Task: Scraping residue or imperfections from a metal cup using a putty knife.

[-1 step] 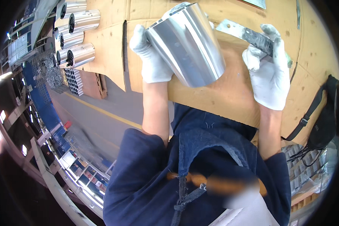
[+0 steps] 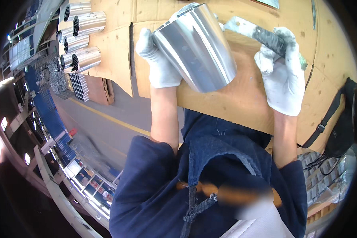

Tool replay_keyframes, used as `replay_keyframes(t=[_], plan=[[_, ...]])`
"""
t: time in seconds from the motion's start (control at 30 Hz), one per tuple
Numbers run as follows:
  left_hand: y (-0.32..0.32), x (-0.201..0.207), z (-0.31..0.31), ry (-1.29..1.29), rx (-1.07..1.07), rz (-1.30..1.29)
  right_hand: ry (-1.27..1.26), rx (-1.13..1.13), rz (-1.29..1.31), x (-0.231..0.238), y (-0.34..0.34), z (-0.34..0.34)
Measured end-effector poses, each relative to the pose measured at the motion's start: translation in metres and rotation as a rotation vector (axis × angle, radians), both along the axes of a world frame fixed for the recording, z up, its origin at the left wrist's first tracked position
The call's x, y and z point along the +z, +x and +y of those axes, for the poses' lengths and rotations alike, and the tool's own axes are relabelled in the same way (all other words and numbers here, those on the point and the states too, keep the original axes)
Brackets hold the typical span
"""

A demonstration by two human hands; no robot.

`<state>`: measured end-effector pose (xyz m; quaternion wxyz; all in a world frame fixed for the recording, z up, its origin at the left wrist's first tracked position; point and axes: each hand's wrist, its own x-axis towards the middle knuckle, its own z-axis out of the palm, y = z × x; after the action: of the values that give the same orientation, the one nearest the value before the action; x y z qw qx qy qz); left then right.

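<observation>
My white-gloved left hand (image 2: 161,65) is closed round a shiny metal cylinder (image 2: 198,49), held tilted above the cardboard-covered table. Its thumb presses on the left side near the upper rim, and the other fingers reach behind, mostly hidden. To the right, my gloved right hand (image 2: 282,79) grips a flat metal strip (image 2: 261,35) with holes in its pale end and a dark, worn wrap along its middle. The pale end points at the cylinder's upper right side; whether it touches there I cannot tell. Dark smudges mark the right glove's fingertips.
Several similar metal cylinders (image 2: 86,58) lie on their sides at the table's far left. Brown cardboard (image 2: 111,51) covers the tabletop. A black strapped bag (image 2: 341,123) rests at the right edge. A grey floor with a yellow line (image 2: 111,118) lies below left.
The strip's pale end has shifted slightly left and up, towards the cylinder. Both hands keep their hold, and the cylinder has barely moved.
</observation>
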<state>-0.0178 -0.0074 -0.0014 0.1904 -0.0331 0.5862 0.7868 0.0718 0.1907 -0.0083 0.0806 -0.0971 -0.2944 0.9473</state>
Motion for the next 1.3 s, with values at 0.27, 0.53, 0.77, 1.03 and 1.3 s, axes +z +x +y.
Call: replay_keyframes(t=[0.27,0.53,0.77,1.03,1.3], plan=[[0.004,0.006,0.011,0.271,-0.035,-0.122,-0.058,-0.025,0.000,-0.001,-0.002,0.006],[0.000,0.007,0.004,-0.027,0.053,0.279,-0.150,-0.099,-0.239,0.011,-0.005,0.004],[-0.003,0.007,0.007,0.135,-0.041,0.443,-0.153,-0.103,-0.287,0.013,-0.016,-0.002],[-0.004,0.011,0.004,-0.017,-0.088,0.464,-0.090,0.025,-0.123,0.013,-0.027,-0.008],[-0.004,0.009,0.005,0.062,-0.033,0.418,0.077,-0.010,-0.158,0.012,-0.031,-0.012]])
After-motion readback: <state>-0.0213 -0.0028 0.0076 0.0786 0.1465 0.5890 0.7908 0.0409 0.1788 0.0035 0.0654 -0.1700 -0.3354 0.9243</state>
